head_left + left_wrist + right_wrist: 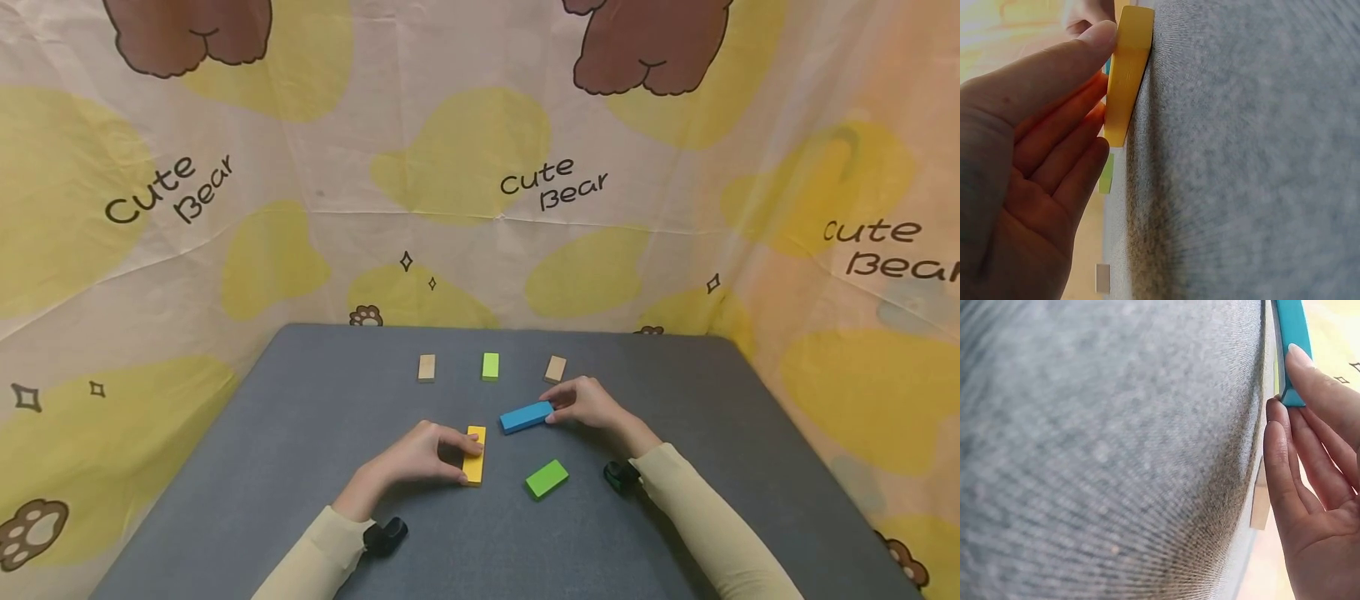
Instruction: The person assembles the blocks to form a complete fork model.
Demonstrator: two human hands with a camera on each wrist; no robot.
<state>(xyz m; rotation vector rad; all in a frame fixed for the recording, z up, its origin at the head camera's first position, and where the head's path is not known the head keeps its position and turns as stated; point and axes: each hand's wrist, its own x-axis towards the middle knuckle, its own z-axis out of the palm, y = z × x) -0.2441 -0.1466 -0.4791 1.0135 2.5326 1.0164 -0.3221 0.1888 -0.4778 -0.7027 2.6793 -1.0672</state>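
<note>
Head view, nearest first: my left hand (pixel 420 457) pinches the yellow block (pixel 475 455) lying flat on the grey table (pixel 300 467), thumb and fingers on its long sides. Just beyond, my right hand (pixel 588 404) pinches the blue block (pixel 525 417) by its end. Both look light, stiff and smooth, best gripped across their narrow sides.
</note>
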